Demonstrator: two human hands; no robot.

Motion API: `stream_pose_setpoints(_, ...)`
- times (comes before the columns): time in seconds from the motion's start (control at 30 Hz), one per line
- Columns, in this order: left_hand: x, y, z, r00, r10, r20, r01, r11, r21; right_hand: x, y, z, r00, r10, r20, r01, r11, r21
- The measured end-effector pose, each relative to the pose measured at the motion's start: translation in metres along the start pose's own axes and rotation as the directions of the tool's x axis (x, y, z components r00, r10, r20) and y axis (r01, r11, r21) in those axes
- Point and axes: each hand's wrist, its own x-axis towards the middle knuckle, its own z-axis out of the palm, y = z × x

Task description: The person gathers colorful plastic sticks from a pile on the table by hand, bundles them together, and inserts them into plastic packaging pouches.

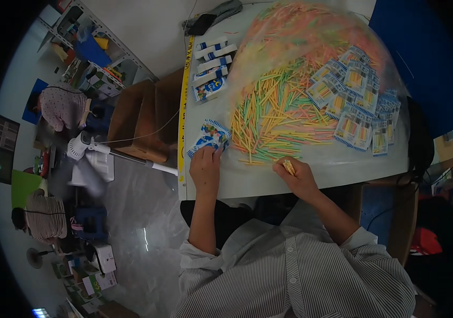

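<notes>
At the table's near left, my left hand has its fingers closed on the lower edge of a blue-and-white printed packet. My right hand is closed around a small bundle of thin sticks, their pale yellow ends showing at the thumb side. Beyond the hands lies a big heap of loose pastel sticks in yellow, green, orange and pink, partly inside a clear plastic bag. Several clear, blue-edged packets of sticks rest on the right of the heap.
White bundles with blue bands and packets line the table's left side, under a dark phone. Yellow tape marks that edge. Cardboard boxes and a fan stand to the left, where two other people sit.
</notes>
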Motion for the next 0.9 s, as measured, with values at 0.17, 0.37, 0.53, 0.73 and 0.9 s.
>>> stream_pose_setpoints(0.17, -0.005, 0.000, -0.001, 0.947, -0.308, 0.092, 0.305, 0.951, 0.043, -0.003, 0.008, -0.003, 1.000, 0.005, -0.003, -0.005, 0.999, -0.034)
stream_pose_setpoints(0.37, 0.015, 0.011, -0.038, 0.905, -0.296, -0.305, 0.222, 0.942, -0.253, -0.003, 0.001, 0.000, 0.999, -0.038, 0.018, 0.040, 0.994, -0.097)
stream_pose_setpoints(0.53, 0.002, 0.055, -0.053, 0.960, -0.166, 0.224, 0.253, 0.857, -0.449, 0.008, -0.031, -0.008, 0.996, -0.063, -0.069, 0.069, 0.993, 0.094)
stream_pose_setpoints(0.73, -0.008, 0.069, -0.041, 0.931, 0.054, 0.360, 0.156, 0.834, -0.529, 0.012, -0.029, -0.016, 0.989, -0.082, 0.121, 0.077, 0.996, 0.042)
stream_pose_setpoints(0.9, -0.018, 0.080, -0.036, 0.967, -0.165, -0.192, 0.093, 0.937, -0.337, 0.008, -0.034, -0.009, 0.998, -0.060, 0.025, 0.060, 0.998, -0.004)
